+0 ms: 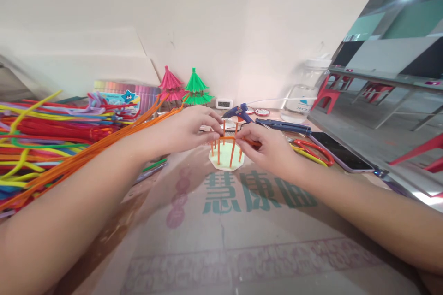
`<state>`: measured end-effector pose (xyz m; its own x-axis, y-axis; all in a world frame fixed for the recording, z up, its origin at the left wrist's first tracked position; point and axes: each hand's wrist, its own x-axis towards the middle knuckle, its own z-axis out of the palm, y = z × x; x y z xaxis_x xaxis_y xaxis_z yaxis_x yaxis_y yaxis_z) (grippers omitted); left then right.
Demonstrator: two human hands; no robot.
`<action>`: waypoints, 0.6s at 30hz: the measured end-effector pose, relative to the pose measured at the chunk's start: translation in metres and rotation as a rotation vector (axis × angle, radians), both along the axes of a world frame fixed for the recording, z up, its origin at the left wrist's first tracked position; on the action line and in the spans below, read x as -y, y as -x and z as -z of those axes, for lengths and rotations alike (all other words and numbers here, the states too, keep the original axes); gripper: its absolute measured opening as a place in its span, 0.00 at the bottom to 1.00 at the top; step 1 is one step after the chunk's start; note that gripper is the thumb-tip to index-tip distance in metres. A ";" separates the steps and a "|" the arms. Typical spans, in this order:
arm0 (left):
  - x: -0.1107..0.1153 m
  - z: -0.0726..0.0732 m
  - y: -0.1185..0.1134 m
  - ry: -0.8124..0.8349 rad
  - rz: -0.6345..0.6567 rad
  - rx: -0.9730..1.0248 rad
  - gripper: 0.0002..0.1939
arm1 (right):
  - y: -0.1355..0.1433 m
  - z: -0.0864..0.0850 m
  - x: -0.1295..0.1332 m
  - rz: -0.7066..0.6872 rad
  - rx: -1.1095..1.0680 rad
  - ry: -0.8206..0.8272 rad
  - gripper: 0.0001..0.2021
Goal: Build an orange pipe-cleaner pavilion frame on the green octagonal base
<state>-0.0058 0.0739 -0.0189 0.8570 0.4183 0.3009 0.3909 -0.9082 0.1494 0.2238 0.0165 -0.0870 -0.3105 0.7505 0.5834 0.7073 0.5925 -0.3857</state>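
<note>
Over one pale base (224,156), left hand (192,130) and right hand (270,148) pinch one orange strip (227,138), both grips nearly closed.

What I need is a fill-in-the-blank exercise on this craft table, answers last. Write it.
The right hand holds a strip coloured ____.
The left tree is pink; the right tree is ____.
The phone lies to the ____ of the glue gun.

Missing words: orange; green; right.
</note>
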 end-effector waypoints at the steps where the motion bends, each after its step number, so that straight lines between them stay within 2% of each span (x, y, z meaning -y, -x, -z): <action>1: 0.000 0.000 0.000 0.007 0.006 -0.003 0.12 | 0.000 0.000 0.000 0.004 -0.004 0.003 0.05; 18: -0.003 0.004 -0.001 -0.029 -0.044 0.000 0.12 | 0.001 0.002 -0.001 0.006 0.072 -0.058 0.07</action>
